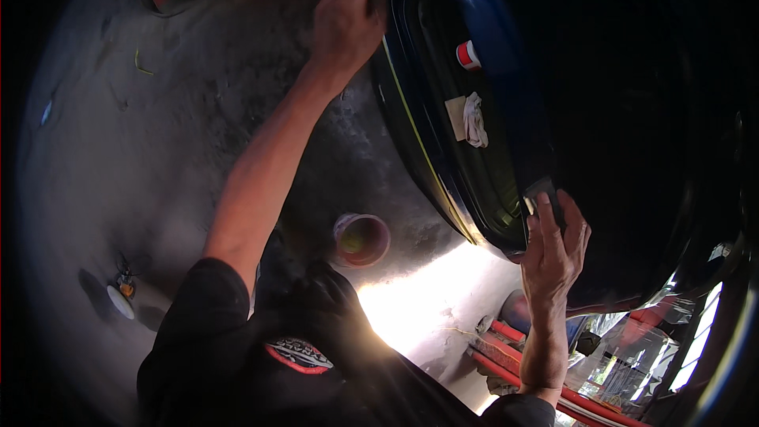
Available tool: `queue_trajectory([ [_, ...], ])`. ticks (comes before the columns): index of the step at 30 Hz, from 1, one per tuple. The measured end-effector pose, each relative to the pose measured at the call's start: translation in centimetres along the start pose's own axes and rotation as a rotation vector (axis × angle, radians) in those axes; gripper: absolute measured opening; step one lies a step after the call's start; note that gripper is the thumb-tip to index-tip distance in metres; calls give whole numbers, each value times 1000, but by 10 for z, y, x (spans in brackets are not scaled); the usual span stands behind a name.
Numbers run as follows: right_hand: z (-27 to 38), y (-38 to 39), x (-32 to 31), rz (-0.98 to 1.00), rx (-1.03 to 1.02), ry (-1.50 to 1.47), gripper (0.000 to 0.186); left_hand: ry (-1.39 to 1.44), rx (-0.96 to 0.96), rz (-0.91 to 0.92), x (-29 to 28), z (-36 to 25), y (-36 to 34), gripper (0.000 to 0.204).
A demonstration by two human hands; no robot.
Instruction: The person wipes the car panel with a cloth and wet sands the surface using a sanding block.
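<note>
Two hands gripping dark blue panel [443,111]: left hand [344,24] clasping 11 o'clock edge, right hand [553,249] curling at 4 o'clock; looking stiff, glossy, likely slippery.

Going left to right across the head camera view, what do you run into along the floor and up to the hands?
Small white disc on the floor → left hand gripping the far end of the dark blue panel → pinkish cup on the floor → white rag on the panel → right hand holding the panel's near edge → red hoses.
</note>
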State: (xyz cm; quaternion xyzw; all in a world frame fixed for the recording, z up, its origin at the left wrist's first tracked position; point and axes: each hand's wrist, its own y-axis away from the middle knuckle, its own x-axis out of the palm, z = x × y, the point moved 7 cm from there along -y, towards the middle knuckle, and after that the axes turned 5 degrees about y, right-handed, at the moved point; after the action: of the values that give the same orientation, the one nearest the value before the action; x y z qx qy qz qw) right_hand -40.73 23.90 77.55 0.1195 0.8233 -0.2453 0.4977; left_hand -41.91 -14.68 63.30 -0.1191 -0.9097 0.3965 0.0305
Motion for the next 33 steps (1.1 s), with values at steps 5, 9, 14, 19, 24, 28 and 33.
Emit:
queue_trajectory([
  [5, 6, 50, -4, 49, 98, -85, 55, 54, 139, 150, 80, -53, -24, 34],
  [9, -10, 97, -5, 51, 186, -100, 57, 49, 302, 247, 92, -118, 40, 51],
  [14, -25, 119, -31, -33, 218, -138, 52, 124, 429, 433, 62, -240, 161, 50],
  [19, -27, 89, -58, -167, 88, -162, 46, 379, 344, 929, 44, -271, 289, 43],
  [24, -28, 32, -9, -100, -104, -73, 45, 87, -497, 905, -76, -38, 420, 40],
  [28, -26, -22, 32, -166, -163, -25, 43, -657, -833, 827, -319, 127, 515, 33],
  [33, -14, -69, 53, -165, -253, 92, 42, -1203, -984, 841, -612, 178, 549, 33],
])
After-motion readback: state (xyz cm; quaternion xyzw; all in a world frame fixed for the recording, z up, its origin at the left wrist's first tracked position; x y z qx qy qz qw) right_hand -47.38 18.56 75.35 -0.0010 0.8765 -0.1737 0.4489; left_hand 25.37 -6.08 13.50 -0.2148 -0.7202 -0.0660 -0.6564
